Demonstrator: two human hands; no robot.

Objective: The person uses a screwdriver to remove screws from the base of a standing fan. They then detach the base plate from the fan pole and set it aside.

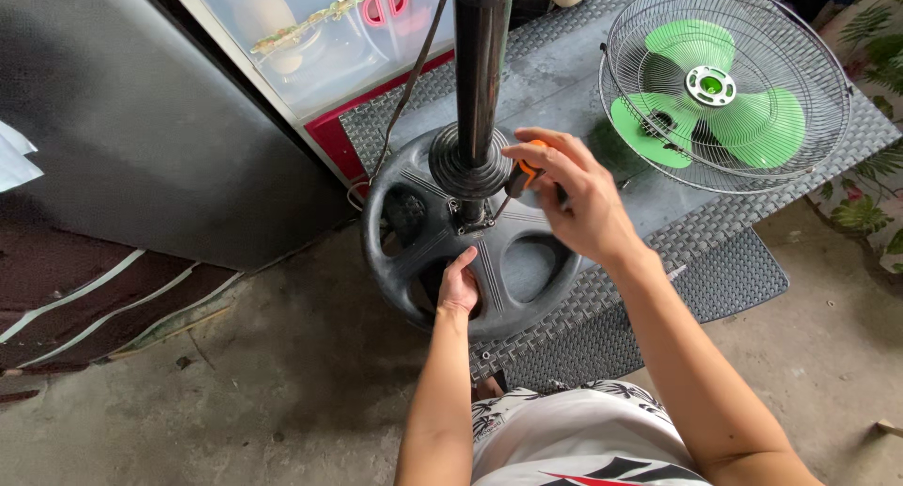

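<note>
Fingers (pixel 550 157) of your right hand (pixel 578 199) curl tight around the orange-handled screwdriver (pixel 520 178), wrist cocked, tip angled down at the bracket where the black pole (pixel 480 63) meets the round fan base (pixel 470 241). Your left hand (pixel 458 284) reaches forward, fingers tucked into a base opening, their tips hidden. You can't make out the screwdriver's tip. Green-bladed fan head (pixel 724 86) lies apart on the mat (pixel 734 270).

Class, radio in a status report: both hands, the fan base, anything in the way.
Left hand gripping round black plastic fan base. Right hand driving orange-handled screwdriver at the pole foot. Green-bladed fan head lies apart.
</note>
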